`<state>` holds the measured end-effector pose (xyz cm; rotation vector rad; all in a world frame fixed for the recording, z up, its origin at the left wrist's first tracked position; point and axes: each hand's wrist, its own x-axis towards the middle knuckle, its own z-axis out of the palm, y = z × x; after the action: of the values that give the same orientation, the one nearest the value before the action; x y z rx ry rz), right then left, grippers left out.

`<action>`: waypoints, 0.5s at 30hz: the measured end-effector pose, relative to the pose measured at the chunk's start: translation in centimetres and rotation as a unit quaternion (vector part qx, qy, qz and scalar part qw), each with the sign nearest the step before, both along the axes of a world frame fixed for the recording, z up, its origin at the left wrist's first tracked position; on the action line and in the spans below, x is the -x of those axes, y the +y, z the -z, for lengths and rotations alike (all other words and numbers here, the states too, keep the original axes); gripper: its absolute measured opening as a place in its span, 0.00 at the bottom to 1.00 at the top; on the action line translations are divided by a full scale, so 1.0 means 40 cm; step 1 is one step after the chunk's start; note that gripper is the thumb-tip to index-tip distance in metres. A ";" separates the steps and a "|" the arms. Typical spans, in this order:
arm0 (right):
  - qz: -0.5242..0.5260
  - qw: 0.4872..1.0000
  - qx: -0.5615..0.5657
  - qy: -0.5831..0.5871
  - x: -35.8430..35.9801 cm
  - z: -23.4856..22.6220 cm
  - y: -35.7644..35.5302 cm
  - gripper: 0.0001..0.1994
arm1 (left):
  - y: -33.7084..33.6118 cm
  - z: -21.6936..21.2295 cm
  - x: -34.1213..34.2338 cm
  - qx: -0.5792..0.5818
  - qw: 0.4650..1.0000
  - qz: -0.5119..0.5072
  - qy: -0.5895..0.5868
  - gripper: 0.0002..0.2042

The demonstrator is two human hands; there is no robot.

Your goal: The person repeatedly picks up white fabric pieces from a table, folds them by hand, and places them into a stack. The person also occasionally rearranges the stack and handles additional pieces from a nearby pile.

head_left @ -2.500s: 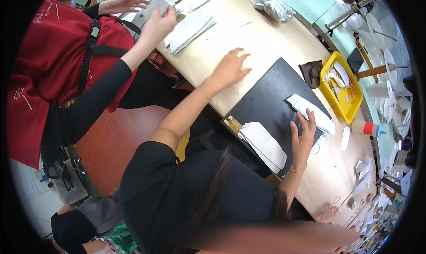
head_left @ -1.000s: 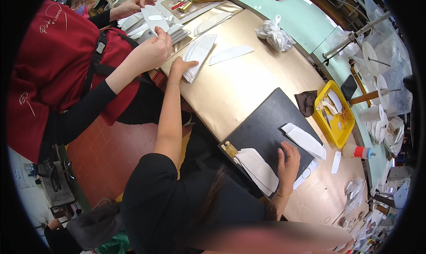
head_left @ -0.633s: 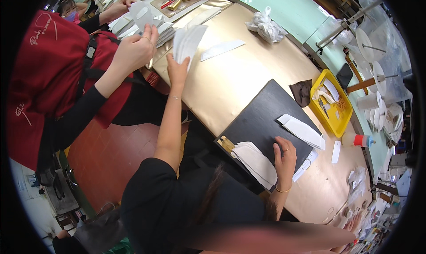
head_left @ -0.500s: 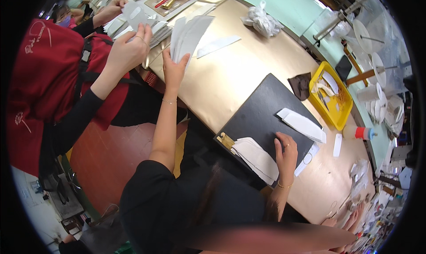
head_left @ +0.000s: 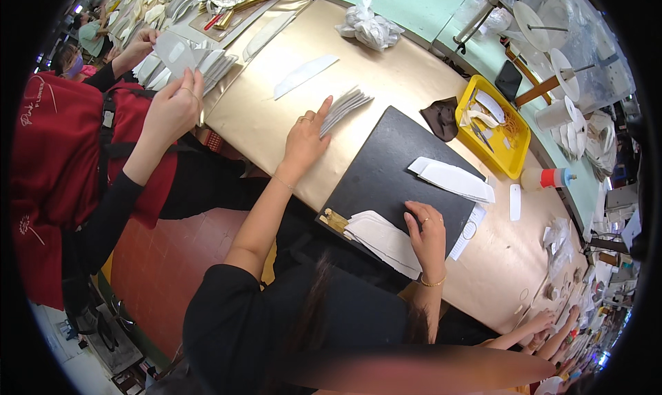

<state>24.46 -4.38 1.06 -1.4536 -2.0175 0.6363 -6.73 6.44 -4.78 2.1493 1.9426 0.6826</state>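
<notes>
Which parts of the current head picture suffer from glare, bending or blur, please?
In the head view, bright glare whitens the shiny gold table covering around the bare left hand; in the head view, the long pale-green surface bows toward the fisheye rim; in the head view, a soft reddish-brown patch is blurred along the lower edge, and the corners are black.

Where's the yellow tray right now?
In the head view, the yellow tray is on the right, beyond the black board, beside the brown cloth, with the red-banded bottle near its lower end.
</notes>
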 end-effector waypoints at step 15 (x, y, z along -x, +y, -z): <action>-0.078 0.996 -0.041 0.006 0.055 -0.042 0.062 0.11 | 0.017 -0.006 -0.003 0.028 0.997 -0.065 -0.038 0.42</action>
<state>22.26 -1.88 2.74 -1.2503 -2.1369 0.6183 -6.60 7.13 -4.56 1.9502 2.0491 0.7110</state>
